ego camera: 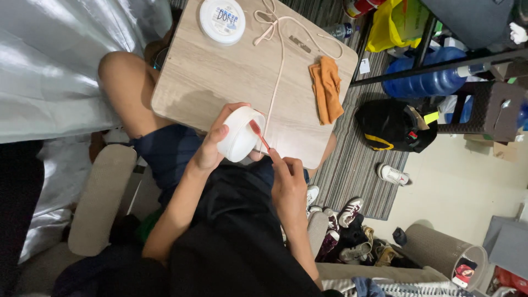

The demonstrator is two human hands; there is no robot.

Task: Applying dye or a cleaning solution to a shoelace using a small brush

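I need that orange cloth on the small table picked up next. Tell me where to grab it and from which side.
Pinch the orange cloth at its bunched middle fold, coming straight down from above. It lies flat and crumpled near the wooden table edge, so there is no rim or handle; the raised fold gives the fingers something to close on. It lies apart from the pale cord beside it, so that should not get caught.

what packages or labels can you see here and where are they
White round lid: far end of the wooden table, blue print on top.
White round tub: held in the left hand at the near table edge.
Yellow plastic bag: on the floor beyond the table.
Blue water jug: lying under the dark rack.
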